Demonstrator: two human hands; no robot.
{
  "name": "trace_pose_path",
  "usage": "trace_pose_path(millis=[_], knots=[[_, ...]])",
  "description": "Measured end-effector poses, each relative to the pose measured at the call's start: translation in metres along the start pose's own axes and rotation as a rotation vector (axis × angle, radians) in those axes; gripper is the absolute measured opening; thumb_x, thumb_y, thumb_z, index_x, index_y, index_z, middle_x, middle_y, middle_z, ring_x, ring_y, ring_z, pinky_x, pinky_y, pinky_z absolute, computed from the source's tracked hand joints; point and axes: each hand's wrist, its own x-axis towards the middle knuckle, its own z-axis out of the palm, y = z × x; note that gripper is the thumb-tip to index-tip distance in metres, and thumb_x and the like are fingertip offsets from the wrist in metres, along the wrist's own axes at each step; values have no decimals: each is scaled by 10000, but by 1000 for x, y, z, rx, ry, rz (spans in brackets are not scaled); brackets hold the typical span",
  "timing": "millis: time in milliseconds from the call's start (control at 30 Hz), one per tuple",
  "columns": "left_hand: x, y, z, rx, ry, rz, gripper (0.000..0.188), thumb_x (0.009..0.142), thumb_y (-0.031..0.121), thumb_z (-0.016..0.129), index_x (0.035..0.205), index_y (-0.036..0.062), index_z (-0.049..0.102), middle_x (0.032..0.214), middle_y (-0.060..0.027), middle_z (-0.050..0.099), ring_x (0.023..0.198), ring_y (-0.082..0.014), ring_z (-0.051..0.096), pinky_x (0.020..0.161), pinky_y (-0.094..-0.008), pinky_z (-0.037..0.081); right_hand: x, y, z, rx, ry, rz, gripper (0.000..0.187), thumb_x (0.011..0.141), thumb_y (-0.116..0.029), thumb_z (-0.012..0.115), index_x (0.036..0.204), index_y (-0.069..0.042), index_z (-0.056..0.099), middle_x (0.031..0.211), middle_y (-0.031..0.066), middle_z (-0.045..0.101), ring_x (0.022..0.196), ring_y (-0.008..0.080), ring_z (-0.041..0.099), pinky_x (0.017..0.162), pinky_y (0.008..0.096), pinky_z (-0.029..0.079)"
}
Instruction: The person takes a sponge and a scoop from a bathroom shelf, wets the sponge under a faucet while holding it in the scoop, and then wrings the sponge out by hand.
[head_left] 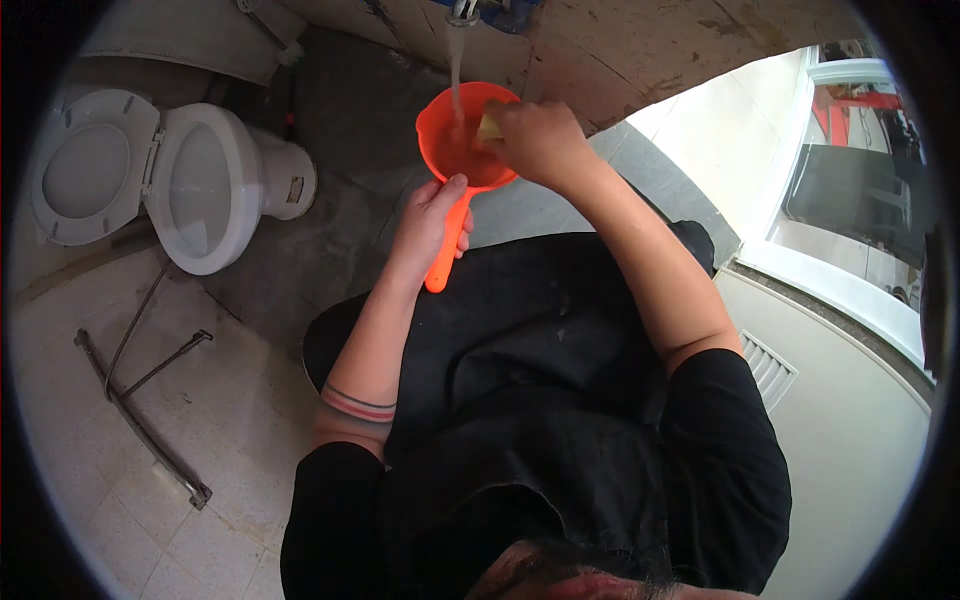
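Note:
An orange plastic dipper [433,130] with a long handle is under a stream of water that falls from a metal tap [464,14] at the top. My left hand [428,222] is wrapped round the dipper's handle, close to where it meets the bowl. At the bowl's right side, my right hand [541,143] is closed on a small yellow sponge [489,128], which reaches inside the rim. Most of the sponge is hidden by my fingers. Some water appears to lie in the bowl.
To the left stands a white toilet [205,190] with its lid [88,165] raised. A metal grab bar [140,425] is on the tiled wall at the lower left. On the right are a white door [830,390] with a vent and a white-framed opening [800,170].

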Motion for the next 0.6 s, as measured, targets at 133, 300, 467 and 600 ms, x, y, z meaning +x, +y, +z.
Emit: trace_pose_path(millis=[133,300,467,600], knots=[[-3,-3,5,59,-11,5,364,1074,434,609,1051,71,599,708,-53,623,498,-134,578,450,-289,465,-1,0,8,117,-71,-47,358,901,-404,760,1102,-115,692,873,116,778,796,321,763,799,465,566],[-7,-3,6,126,-18,-1,361,1084,421,593,1051,62,602,706,-55,627,504,-136,595,454,-293,483,6,-9,15,140,36,6,407,900,-426,763,1143,-109,680,910,128,783,822,340,764,815,480,572],[-14,1,10,70,-15,-23,365,1070,439,617,1038,77,592,705,-50,622,494,-129,570,452,-285,466,12,-4,11,182,137,126,456,890,-392,796,1204,-89,665,968,178,780,922,405,754,853,483,580],[-13,1,6,4,-6,-32,367,1062,450,632,1017,89,580,701,-50,620,488,-128,555,451,-283,458,11,-2,4,368,124,156,463,907,-369,784,1256,-85,676,1043,199,777,971,411,748,883,479,580]])
